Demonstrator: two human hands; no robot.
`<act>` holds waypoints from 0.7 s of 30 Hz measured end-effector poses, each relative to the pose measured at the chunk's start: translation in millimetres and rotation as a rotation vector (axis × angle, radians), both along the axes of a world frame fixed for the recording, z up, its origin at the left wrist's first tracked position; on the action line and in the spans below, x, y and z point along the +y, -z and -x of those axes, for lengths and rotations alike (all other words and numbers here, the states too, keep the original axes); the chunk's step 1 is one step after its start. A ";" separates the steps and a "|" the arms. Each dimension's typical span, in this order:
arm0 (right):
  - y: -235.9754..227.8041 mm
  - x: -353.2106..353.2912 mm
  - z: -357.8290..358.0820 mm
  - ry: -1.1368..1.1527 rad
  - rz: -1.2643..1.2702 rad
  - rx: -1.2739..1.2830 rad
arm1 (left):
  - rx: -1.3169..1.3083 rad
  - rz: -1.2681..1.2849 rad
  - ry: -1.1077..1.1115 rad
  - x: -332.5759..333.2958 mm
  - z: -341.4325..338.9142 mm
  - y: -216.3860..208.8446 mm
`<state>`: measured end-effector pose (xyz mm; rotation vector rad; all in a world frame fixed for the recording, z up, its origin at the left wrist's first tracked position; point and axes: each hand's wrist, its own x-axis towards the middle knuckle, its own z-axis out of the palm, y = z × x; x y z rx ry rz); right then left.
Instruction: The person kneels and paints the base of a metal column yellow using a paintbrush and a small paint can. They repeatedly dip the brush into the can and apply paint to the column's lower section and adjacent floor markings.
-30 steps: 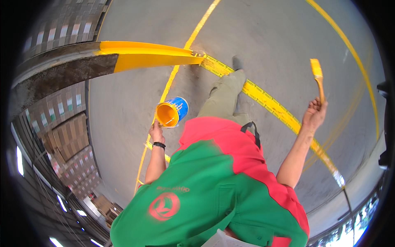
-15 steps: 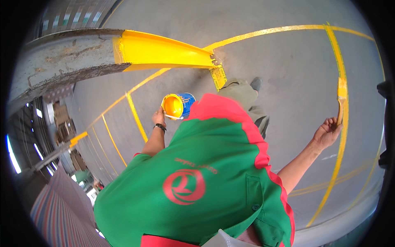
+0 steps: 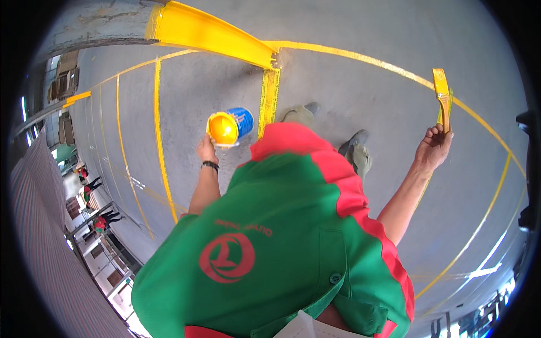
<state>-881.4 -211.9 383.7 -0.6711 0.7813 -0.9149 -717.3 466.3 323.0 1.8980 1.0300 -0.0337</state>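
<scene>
Paintbrush point(image 3: 443, 97) extends from the outstretched right hand point(image 3: 434, 147).

Industrial hall: yellow-lined grey floor point(image 3: 383, 101), metal column point(image 3: 214, 35).

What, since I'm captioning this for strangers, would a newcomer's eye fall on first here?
Probably the bright yellow post at the upper left, grey farther up. Next comes the blue can, yellow inside, held by the left hand left of centre. Out to the right, the right hand holds a yellow-coated brush.
</scene>
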 end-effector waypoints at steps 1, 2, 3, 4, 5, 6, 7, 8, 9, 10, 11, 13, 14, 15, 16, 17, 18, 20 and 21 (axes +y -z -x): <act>-0.7 -20.6 -0.4 -0.031 0.024 0.007 | 0.005 -0.049 -0.027 -13.0 17.3 0.9; -2.0 -40.6 -2.5 -0.062 0.045 0.019 | -0.004 -0.056 -0.063 -24.3 34.5 0.3; -3.2 -58.3 -2.1 -0.090 0.073 0.033 | -0.013 -0.014 -0.092 -33.6 54.9 -1.6; -4.4 -75.1 -3.5 -0.115 0.075 0.032 | -0.010 -0.013 -0.115 -43.5 73.7 -3.0; -8.1 -91.5 -6.0 -0.136 0.086 0.031 | 0.014 -0.050 -0.151 -53.4 90.7 -6.6; -6.4 -98.5 -2.9 -0.160 0.069 0.051 | 0.007 -0.016 -0.158 -55.8 111.2 -2.6; -8.2 -109.0 -4.9 -0.179 0.121 0.047 | 0.024 -0.017 -0.178 -63.8 129.5 -3.2; -9.1 -119.1 -9.0 -0.202 0.146 0.060 | 0.051 -0.052 -0.207 -71.1 150.4 -3.0; -7.5 -125.8 -17.4 -0.197 0.154 0.083 | 0.060 -0.027 -0.223 -75.3 167.9 0.1; -5.6 -130.2 -29.3 -0.256 0.185 0.096 | 0.077 -0.041 -0.243 -79.0 182.0 1.8; -1.0 -131.6 -44.4 -0.288 0.202 0.118 | 0.103 -0.061 -0.278 -81.5 194.4 4.5; 11.3 -124.9 -79.6 -0.347 0.240 0.185 | 0.135 -0.023 -0.306 -86.1 216.0 8.0; 18.8 -116.9 -97.1 -0.405 0.229 0.179 | 0.132 -0.007 -0.334 -90.7 223.6 11.8; 27.2 -105.6 -113.4 -0.468 0.216 0.165 | 0.162 0.011 -0.397 -94.9 230.3 14.1; 35.7 -91.1 -128.6 -0.531 0.206 0.158 | 0.201 -0.055 -0.360 -100.8 238.0 16.0; 44.8 -73.5 -144.4 -0.596 0.211 0.118 | 0.175 -0.039 -0.337 -107.5 246.4 16.9; 54.1 -53.0 -160.5 -0.670 0.191 0.173 | 0.157 -0.004 -0.344 -115.5 253.2 17.9; 69.9 -11.1 -196.6 -0.823 0.194 0.212 | 0.142 -0.005 -0.393 -131.8 259.7 23.8; 75.6 12.9 -212.8 -0.901 0.205 0.195 | 0.157 -0.049 -0.438 -139.5 262.4 25.7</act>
